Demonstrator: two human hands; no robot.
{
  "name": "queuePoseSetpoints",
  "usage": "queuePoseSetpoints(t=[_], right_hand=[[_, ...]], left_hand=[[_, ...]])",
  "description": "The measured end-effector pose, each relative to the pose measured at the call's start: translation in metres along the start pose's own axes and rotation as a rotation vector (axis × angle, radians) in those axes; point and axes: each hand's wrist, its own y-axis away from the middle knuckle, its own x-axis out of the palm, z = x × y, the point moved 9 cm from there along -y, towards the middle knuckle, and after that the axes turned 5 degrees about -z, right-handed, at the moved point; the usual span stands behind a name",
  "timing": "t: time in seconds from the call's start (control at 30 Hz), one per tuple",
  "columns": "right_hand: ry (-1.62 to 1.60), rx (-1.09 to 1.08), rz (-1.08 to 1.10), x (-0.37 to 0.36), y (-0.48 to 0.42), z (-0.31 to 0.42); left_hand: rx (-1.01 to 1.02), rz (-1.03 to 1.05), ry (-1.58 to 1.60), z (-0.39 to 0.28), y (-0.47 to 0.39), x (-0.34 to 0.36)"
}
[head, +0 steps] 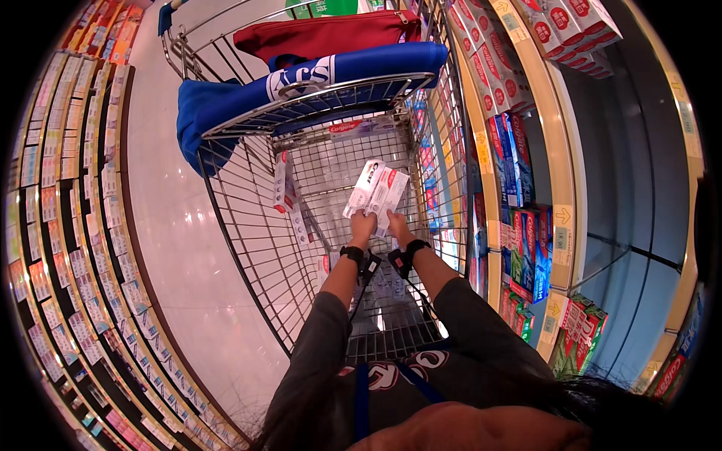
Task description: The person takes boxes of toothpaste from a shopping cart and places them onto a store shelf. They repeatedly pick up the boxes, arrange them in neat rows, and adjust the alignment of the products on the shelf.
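Observation:
Over the wire shopping cart, my left hand grips the lower end of a white Crest toothpaste box. A white and red toothpaste box lies side by side with it, and my right hand pinches its lower right edge. Both boxes tilt up to the right. Inside the cart, a Colgate box rests at the far end. Another toothpaste box stands by the left wire wall. More packages lie beneath my forearms, partly hidden.
A blue fabric bag is draped over the cart's fold-down flap, with a red zippered bag behind it. Shelves of toothpaste cartons run close along the right. Across the pale floor stand stocked shelves on the left.

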Motion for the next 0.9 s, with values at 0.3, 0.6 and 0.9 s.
queuePoseSetpoints(t=[0.3, 0.6, 0.9], right_hand=[[-0.406, 0.07, 0.08, 0.014, 0.012, 0.017], [-0.603, 0.083, 0.505, 0.028, 0.117, 0.071], [-0.495, -0.277, 0.468, 0.026, 0.275, 0.12]], left_hand=[[0.022, 0.129, -0.058, -0.033, 0.0, -0.022], [-0.424, 0.622, 0.903, -0.054, 0.063, -0.019], [0.209, 0.552, 0.62, -0.118, 0.154, -0.138]])
